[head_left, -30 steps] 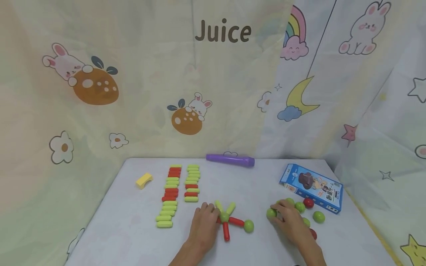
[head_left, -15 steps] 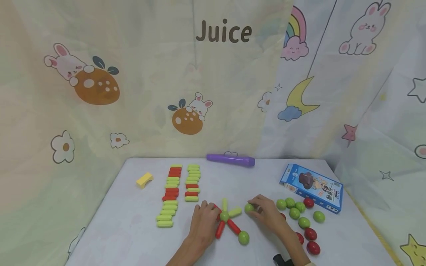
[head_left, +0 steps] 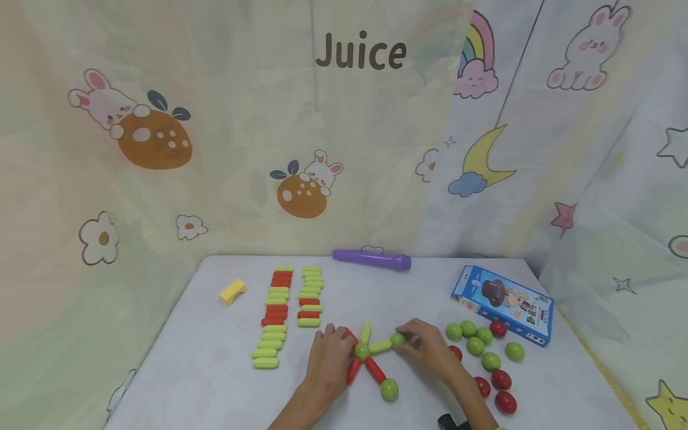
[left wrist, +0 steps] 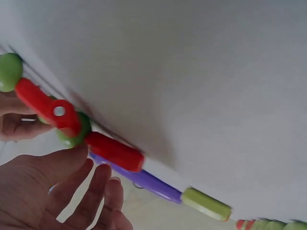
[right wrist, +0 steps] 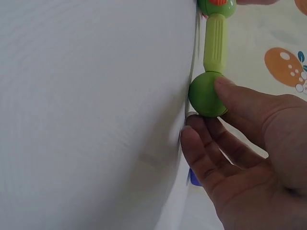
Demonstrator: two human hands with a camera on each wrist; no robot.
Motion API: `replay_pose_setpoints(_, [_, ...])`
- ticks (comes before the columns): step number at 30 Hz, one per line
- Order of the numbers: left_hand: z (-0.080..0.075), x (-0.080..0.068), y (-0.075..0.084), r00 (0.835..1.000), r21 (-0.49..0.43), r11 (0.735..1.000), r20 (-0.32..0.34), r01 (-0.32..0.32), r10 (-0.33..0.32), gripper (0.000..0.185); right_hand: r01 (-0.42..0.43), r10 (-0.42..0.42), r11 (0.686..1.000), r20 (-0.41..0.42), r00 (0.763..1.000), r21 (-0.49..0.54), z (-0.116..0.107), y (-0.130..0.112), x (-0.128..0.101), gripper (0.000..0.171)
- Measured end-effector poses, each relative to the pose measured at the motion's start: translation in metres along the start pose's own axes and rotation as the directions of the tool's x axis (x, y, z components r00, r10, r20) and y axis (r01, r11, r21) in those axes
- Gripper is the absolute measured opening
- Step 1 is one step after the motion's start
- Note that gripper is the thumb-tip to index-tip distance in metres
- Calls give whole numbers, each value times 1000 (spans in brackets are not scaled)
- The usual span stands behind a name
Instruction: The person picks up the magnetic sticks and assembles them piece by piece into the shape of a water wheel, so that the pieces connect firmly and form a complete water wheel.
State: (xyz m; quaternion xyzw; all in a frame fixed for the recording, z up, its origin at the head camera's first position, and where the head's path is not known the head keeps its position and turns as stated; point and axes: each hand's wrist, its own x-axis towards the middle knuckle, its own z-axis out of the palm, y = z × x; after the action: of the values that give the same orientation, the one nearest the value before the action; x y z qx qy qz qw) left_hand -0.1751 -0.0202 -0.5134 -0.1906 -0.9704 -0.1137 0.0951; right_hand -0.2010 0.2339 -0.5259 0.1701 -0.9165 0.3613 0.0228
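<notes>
My right hand [head_left: 430, 352] has its grip closed in a pinch on a green plastic ball [head_left: 397, 340]. In the right wrist view, the thumb [right wrist: 240, 96] presses the ball's side and the other fingers curl under it. The ball touches the outer end of a light-green plastic rod [head_left: 380, 346]. That rod's inner end meets the green hub ball [head_left: 362, 350] of a star-shaped rod assembly on the white desk [head_left: 215, 370].

My left hand [head_left: 329, 358] rests on the desk just left of the hub. Its grip is relaxed and holds nothing; the fingertips [left wrist: 103, 170] lie close to the hub and to a red rod [left wrist: 115, 151].

Assembly parts at the hub:
- one upright light-green rod [head_left: 365, 331];
- two red rods [head_left: 374, 369] pointing toward me;
- a second green ball [head_left: 389, 389] on the end of the right-hand red rod.

Loose green and red balls [head_left: 486, 358] lie to the right of my right hand. A blue printed card box [head_left: 505, 303] lies behind them. Two rows of light-green and red rods [head_left: 276, 316] lie to the left. A yellow block [head_left: 233, 291] lies further left. A purple cylinder [head_left: 372, 259] lies at the far edge.
</notes>
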Motion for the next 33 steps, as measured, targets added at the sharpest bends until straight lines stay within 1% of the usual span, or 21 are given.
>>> replay_pose_setpoints(2, [-4, -2, 5, 1000, -28, 1000, 13, 0, 1, 25, -19, 19, 1000, 5, 1000, -7, -3, -1, -2, 35])
replay_pose_setpoints(5, [-9, -4, 15, 999, -74, 997, 47, 0, 4, 26, -112, 112, 993, 0, 994, -45, -14, -3, -9, 38])
replay_pose_setpoints(7, [-10, -5, 22, 997, -70, 997, 71, 10, -5, 31, -168, 166, 981, -22, 986, -98, -25, -3, -15, 40])
replay_pose_setpoints(9, [-9, -5, 26, 997, -51, 998, 78, 29, -25, 34, -222, 217, 962, -46, 975, -158, -37, -3, -24, 41])
replay_pose_setpoints(12, [-6, -2, 30, 995, -3, 998, 76, 61, -61, 36, -235, 226, 940, -66, 972, -247, -51, 2, -34, 43])
replay_pose_setpoints(14, [-3, 0, 32, 994, 28, 996, 75, 80, -82, 35, -250, 243, 925, -62, 968, -286, -57, 7, -39, 43])
replay_pose_setpoints(17, [1, 1, 31, 994, 71, 994, 58, 83, -87, 32, -277, 281, 906, -35, 959, -320, -61, 13, -42, 42])
replay_pose_setpoints(20, [3, 1, 29, 996, 79, 994, 43, 80, -84, 28, -311, 326, 897, -5, 946, -314, -62, 16, -42, 40])
replay_pose_setpoints(24, [4, 2, 25, 997, 10, 998, 40, 69, -70, 24, -337, 360, 895, 26, 933, -292, -63, 19, -41, 38])
replay_pose_setpoints(27, [4, 2, 22, 998, -28, 998, 41, 55, -54, 23, -355, 383, 893, 52, 922, -276, -64, 20, -39, 39])
replay_pose_setpoints(30, [4, 2, 20, 998, -50, 998, 51, 40, -37, 23, -360, 386, 899, 62, 920, -249, -63, 20, -38, 39])
replay_pose_setpoints(33, [4, 1, 16, 999, -74, 997, 52, 14, -10, 24, -348, 365, 916, 52, 930, -200, -61, 19, -38, 35])
